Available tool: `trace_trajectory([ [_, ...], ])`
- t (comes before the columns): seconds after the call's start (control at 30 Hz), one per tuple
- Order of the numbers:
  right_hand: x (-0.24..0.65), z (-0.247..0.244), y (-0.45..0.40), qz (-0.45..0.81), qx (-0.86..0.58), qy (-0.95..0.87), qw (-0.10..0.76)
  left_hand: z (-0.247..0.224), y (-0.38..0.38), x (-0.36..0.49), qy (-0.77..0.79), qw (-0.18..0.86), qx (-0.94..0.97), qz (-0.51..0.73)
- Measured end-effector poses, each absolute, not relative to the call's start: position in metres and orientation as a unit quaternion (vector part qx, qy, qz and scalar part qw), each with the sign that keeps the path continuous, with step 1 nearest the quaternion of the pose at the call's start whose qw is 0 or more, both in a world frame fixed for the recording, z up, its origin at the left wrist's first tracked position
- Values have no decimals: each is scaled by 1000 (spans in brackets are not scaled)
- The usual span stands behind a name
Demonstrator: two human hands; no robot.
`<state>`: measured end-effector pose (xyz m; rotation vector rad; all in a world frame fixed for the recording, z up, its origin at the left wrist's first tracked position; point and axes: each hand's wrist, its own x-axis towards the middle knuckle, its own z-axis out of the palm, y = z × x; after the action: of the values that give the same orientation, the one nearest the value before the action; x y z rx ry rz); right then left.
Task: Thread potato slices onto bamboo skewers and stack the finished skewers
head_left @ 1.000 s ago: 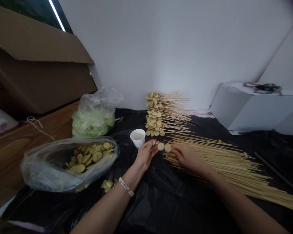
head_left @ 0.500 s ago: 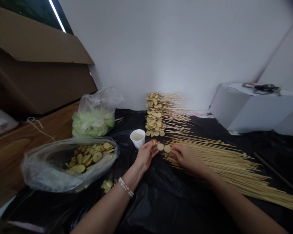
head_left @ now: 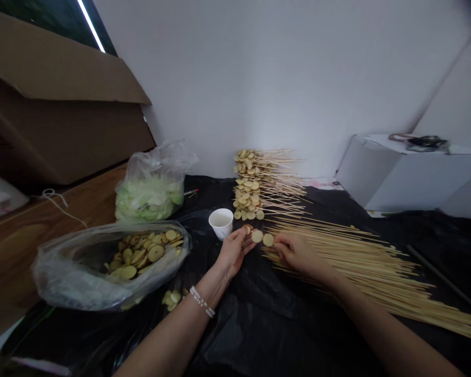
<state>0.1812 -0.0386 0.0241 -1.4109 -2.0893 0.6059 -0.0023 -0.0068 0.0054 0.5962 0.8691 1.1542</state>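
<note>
Between my hands hang round pale slices [head_left: 267,240] threaded on a thin skewer. My left hand [head_left: 234,250] is closed on a slice at the skewer's left end, beside a white cup [head_left: 221,224]. My right hand [head_left: 293,250] pinches the skewer just right of the slices; its fingers hide most of the stick. Behind them, a stack of filled skewers [head_left: 248,192] lies with the slices to the left and bare sticks to the right. A large spread of bare skewers [head_left: 361,267] passes under my right forearm.
An open plastic bag [head_left: 82,277] of slices lies at the left, with loose slices [head_left: 174,299] near my left forearm. Behind it are a bag of green leaves [head_left: 151,196] and a cardboard box [head_left: 70,125]. A white box [head_left: 408,173] stands at the back right.
The slices and skewer between my hands have shifted very slightly to the left. Both hands keep their hold, and nothing else has visibly moved.
</note>
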Motion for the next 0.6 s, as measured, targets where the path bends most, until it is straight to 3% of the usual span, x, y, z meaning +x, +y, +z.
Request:
trace_trajectory([
  [0.1,181,25,-39,262,-525,-766,263,7,-7,-2,394,710,268,518],
  [0.33,178,21,-39,160,-526,-785,285,8,-9,-1,390,712,269,519],
  [0.6,177,26,-41,246,-517,-767,288,6,-8,-2,393,711,274,514],
])
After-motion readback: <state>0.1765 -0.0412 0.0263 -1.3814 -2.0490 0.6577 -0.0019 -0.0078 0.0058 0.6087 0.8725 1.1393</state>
